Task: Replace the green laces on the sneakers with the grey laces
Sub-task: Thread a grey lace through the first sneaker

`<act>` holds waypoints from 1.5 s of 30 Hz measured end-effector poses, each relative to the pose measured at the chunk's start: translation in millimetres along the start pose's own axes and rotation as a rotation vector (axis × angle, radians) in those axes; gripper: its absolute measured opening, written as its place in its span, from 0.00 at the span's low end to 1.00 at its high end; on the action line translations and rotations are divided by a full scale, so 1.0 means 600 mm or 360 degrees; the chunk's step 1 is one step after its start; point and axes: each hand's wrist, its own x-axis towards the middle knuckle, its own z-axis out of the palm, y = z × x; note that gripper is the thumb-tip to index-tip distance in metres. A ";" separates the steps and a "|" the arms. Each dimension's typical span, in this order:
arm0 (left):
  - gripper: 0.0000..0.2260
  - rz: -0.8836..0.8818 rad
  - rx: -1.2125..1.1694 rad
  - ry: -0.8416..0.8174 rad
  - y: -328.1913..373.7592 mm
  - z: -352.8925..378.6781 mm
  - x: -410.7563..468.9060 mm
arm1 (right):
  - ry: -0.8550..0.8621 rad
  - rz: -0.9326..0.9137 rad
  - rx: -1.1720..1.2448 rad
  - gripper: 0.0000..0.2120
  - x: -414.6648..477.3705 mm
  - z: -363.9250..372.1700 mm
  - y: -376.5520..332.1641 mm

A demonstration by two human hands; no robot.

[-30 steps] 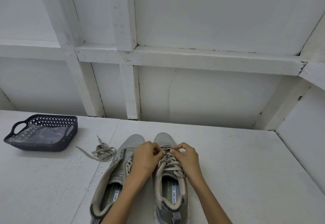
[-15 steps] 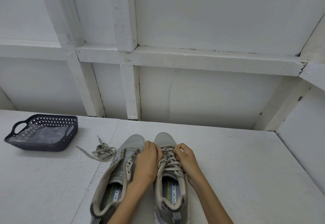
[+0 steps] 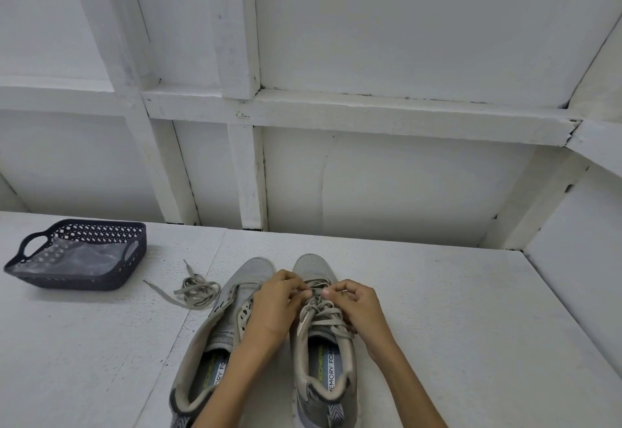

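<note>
White panelled wall [image 3: 404, 24] behind; white tabletop [image 3: 454, 326] meets it at back edge, side wall at right edge. Wide stretch of tabletop between right sneaker [image 3: 313, 266] and right edge. Grey pair near centre, side by side, toes toward wall. Left sneaker [image 3: 215, 343] unlaced. Dark perforated basket [image 3: 101, 279] far left. Loose lace bundle [image 3: 197, 291] between basket and left sneaker, just beside sneaker. Left hand [image 3: 274, 306], right hand [image 3: 360, 306]: fingers curled, each pinching threaded lace [image 3: 323, 313] at front eyelets of right sneaker.
</note>
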 end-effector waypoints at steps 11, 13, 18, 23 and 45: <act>0.07 -0.0074 0.0087 -0.0278 0.019 -0.027 0.023 | -0.0155 0.0270 0.0275 0.05 0.004 -0.007 0.000; 0.06 -0.0042 0.0259 -0.0276 0.024 -0.023 0.023 | -0.0142 0.0283 0.0299 0.05 0.003 -0.006 0.000; 0.06 -0.0038 0.0292 -0.0251 0.019 -0.014 0.015 | -0.0105 0.0332 0.0465 0.06 0.006 -0.005 0.004; 0.08 -0.0134 0.0155 -0.0278 0.018 -0.014 0.012 | -0.0069 0.0397 0.0763 0.14 0.012 -0.011 0.017; 0.02 0.0057 -0.0228 -0.0113 0.015 -0.032 -0.009 | -0.0166 0.0171 -0.0251 0.06 -0.008 -0.026 -0.037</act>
